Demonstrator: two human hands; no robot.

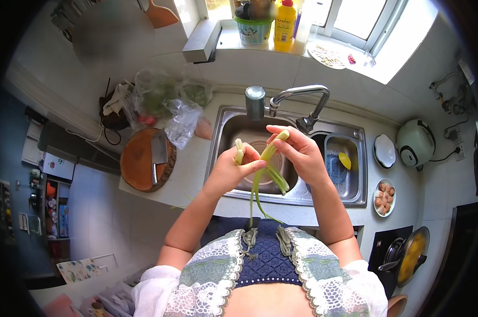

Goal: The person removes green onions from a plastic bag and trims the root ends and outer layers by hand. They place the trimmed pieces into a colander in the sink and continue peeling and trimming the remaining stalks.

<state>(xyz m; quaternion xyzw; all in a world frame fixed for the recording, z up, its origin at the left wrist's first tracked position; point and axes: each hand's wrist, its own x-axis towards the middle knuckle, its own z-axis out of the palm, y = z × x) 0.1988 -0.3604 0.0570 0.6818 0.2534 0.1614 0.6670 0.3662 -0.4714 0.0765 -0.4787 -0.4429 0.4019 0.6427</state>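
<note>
My left hand (239, 164) and my right hand (300, 154) are over the large basin of a steel double sink (228, 126). Between them they hold a pale green vegetable stalk (270, 149), the right fingertips at its upper end and the left thumb near its lower end. A short pale stalk piece (239, 152) sticks up from my left fingers. Cut stalk ends (279, 181) point down to the right below the left thumb. Thin green strips (255, 194) hang past the sink's front edge. My left palm and curled fingers are partly hidden.
A cleaver (159, 148) lies on a round wooden chopping board (136, 162) at left, near plastic bags (183, 123). The faucet (302, 91) arches behind the sink. At right are a plate of brownish pieces (384, 198), a rice cooker (415, 142) and a lidded pan (413, 257).
</note>
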